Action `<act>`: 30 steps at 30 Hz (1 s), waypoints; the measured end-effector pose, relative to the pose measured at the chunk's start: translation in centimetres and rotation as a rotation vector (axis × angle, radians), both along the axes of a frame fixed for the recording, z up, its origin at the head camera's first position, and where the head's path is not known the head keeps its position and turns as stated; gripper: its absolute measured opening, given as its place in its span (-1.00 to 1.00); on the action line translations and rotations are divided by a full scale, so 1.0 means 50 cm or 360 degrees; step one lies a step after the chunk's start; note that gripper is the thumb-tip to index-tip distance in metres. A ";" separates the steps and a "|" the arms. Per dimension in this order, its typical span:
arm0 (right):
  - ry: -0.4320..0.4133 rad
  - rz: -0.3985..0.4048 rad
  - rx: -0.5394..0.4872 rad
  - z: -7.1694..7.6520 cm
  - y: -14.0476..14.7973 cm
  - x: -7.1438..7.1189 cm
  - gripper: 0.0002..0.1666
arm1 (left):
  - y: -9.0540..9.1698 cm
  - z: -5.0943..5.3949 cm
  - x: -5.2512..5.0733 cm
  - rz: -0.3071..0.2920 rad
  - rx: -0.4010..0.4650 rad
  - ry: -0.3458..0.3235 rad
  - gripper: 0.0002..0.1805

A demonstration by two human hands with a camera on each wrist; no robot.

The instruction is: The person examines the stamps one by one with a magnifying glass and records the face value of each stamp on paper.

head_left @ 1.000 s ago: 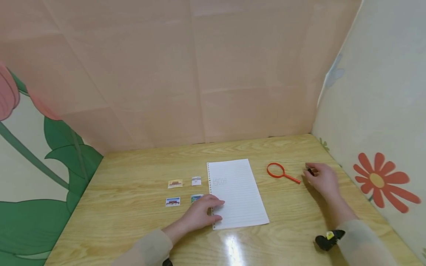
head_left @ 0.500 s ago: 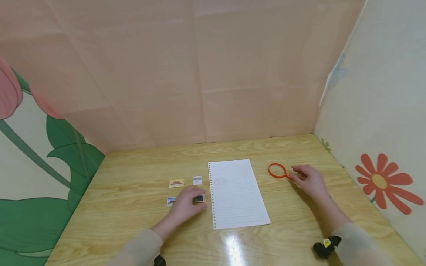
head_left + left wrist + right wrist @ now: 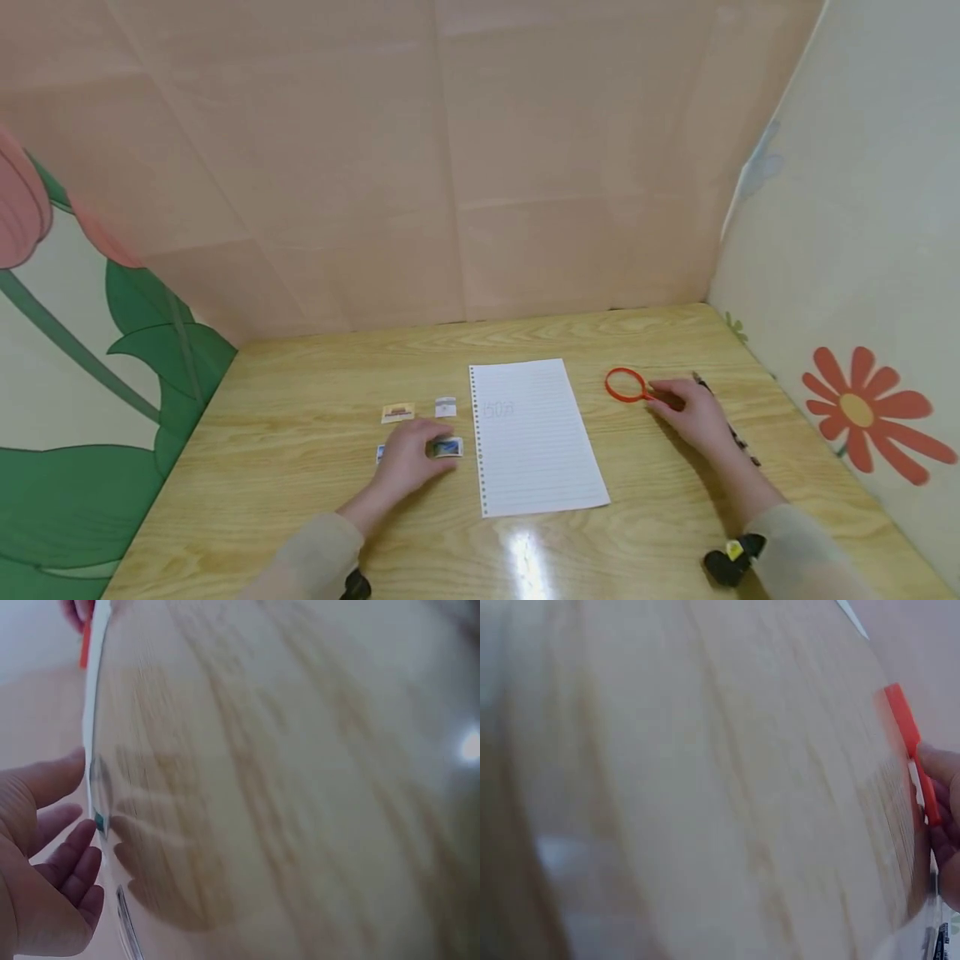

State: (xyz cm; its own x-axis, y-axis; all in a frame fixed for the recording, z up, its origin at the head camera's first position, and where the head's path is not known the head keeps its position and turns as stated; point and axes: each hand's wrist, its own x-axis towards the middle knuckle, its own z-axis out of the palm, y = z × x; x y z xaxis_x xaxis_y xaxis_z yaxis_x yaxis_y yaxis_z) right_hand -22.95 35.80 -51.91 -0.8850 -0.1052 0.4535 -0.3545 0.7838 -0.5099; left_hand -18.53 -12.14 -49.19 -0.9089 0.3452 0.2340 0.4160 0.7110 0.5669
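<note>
We find the left hand (image 3: 405, 458) low over the tabletop (image 3: 315, 379), its thumb and forefinger parted well wide of each other, at the near and far edges of the blue-green card (image 3: 448, 448). We see no grip there, and whether the fingertips touch the card we cannot tell. The other fingers are loosely bent, as the left wrist view shows.

We record the right hand (image 3: 693, 412) pinching the magnifier (image 3: 904, 720) by its red handle, thumb against fingers with no gap beyond the handle itself. The lens ring points away from that hand, toward the sheet (image 3: 540, 442). Whether the magnifier is raised clear of the tabletop we cannot tell.

We note the blue-green card just beside the sheet's punched left edge, lying flat. Beyond it lies a grey card (image 3: 446, 407); left of that, a yellow card (image 3: 398, 412). A blue card (image 3: 380, 452) is mostly hidden behind the left hand.

The sheet is ruled, lies between the two hands, and bears faint writing (image 3: 497, 409) near its left edge. A pen (image 3: 702, 382) lies slantwise to the right of the right hand, partly covered by the forearm. Behind the tabletop hangs a pink sheeting (image 3: 450, 167); on the right wall we log a red flower (image 3: 857, 408).
</note>
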 end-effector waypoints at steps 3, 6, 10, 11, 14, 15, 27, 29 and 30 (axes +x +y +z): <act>-0.0005 -0.0007 -0.0011 -0.003 0.000 0.000 -0.61 | -0.002 -0.002 -0.002 0.0023 -0.0020 0.0052 -0.52; -0.0003 -0.0013 -0.0019 -0.005 0.000 0.000 -0.62 | -0.005 -0.002 -0.003 0.0043 -0.0037 0.0081 -0.54; 0.0029 -0.0020 -0.0015 -0.006 0.000 0.000 -0.65 | -0.006 -0.001 -0.005 0.0065 -0.0067 0.0038 -0.58; 0.0037 -0.0025 -0.0009 -0.006 0.000 0.000 -0.66 | -0.006 -0.001 -0.006 0.0068 -0.0081 0.0030 -0.58; 0.0043 -0.0042 0.0005 -0.005 -0.001 0.000 -0.69 | -0.007 -0.002 -0.008 0.0076 -0.0103 0.0016 -0.60; 0.0039 -0.0049 0.0009 -0.005 -0.001 0.000 -0.70 | -0.007 -0.002 -0.009 0.0077 -0.0111 0.0014 -0.61; -0.0060 -0.0111 0.0070 0.009 -0.014 0.001 -0.87 | -0.015 -0.005 -0.019 0.0079 -0.0173 -0.0061 -0.63; -0.0080 -0.0110 0.0072 0.014 -0.018 0.002 -0.88 | -0.017 -0.007 -0.020 0.0073 -0.0164 -0.0070 -0.63; -0.0085 -0.0111 0.0065 0.017 -0.020 0.002 -0.88 | -0.018 -0.007 -0.020 0.0070 -0.0151 -0.0079 -0.62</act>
